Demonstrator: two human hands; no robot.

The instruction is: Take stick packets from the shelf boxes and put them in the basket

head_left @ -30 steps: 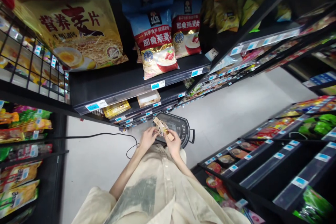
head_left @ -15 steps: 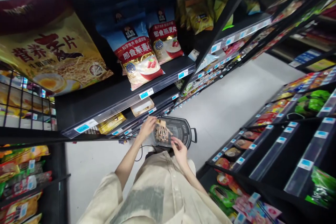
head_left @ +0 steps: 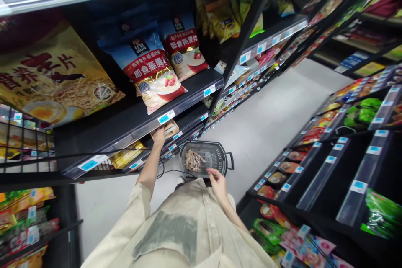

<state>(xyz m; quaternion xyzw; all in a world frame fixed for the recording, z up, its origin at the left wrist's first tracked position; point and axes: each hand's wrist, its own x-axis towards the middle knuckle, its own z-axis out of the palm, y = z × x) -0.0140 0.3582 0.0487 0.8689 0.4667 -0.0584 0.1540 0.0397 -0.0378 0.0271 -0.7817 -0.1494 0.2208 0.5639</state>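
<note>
My left hand [head_left: 159, 135] reaches into an open cardboard box [head_left: 171, 129] on the lower shelf. Its fingertips are hidden, so I cannot see whether they hold anything. Below and to the right, a dark grey shopping basket [head_left: 216, 146] has a heap of small brown packets in clear wrap [head_left: 193, 161] in its left part. By the basket's near rim is my right hand [head_left: 217, 181], thumb and fingers drawn together in a pinch. Whatever is between them is too small to make out.
Bags of instant oatmeal [head_left: 157, 75] and a big yellow cereal bag [head_left: 59, 75] stand on the shelf above the box. Left of the box lie yellow packs [head_left: 128, 155]. A dark cable [head_left: 161, 169] hangs by my left arm. Stocked shelves [head_left: 314, 155] line the right side.
My left hand has moved from over the basket, up and left, into the cardboard box. A tan piece at its fingers over the basket no longer shows there. My right hand stays by the basket.
</note>
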